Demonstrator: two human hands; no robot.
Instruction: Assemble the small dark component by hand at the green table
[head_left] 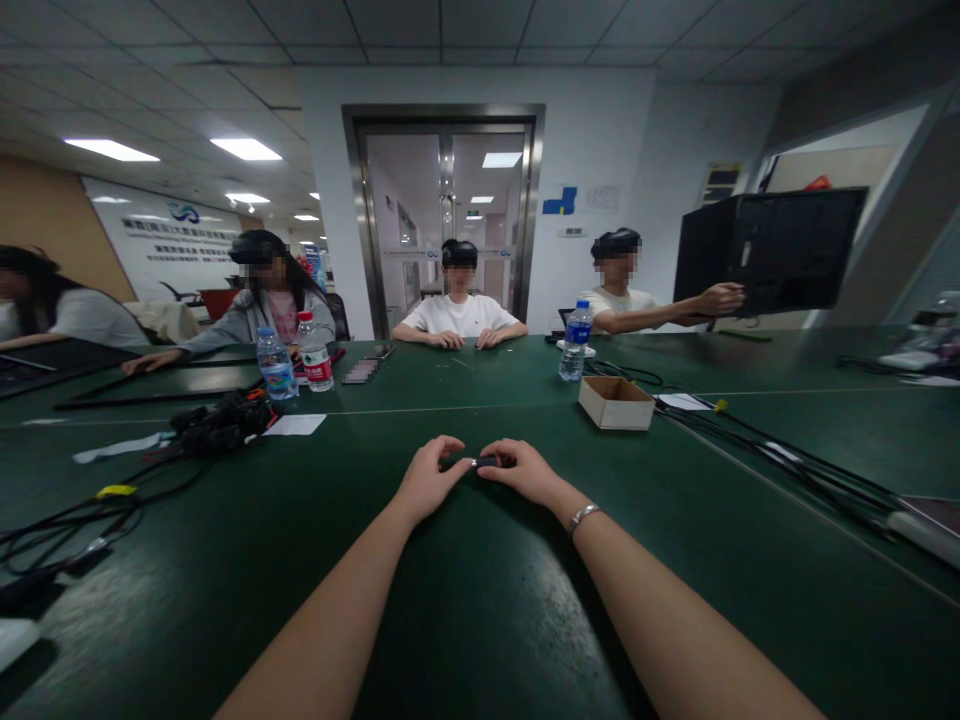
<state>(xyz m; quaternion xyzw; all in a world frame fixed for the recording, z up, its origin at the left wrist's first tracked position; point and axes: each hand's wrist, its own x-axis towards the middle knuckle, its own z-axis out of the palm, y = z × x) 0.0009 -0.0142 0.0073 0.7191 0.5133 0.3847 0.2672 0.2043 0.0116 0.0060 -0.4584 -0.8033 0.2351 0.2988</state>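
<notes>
In the head view, a small dark stick with a shiny end (487, 462) lies low over the green table (480, 590). My right hand (521, 470), with a silver band at its wrist, has thumb and fingers closed on the stick. My left hand (433, 478) is just left of it, its fingers curved and spread apart from the thumb. The left thumb tip is right at the stick's shiny end; I cannot tell whether they touch. What kind of thing the stick is does not show clearly.
A small open box (615, 412) stands beyond my right hand, near a water bottle (575, 342). Black cables (795, 480) run along the right; a tangled black bundle (217, 425) and two bottles are at left. Across the table sit several people, one touching a black monitor (780, 250).
</notes>
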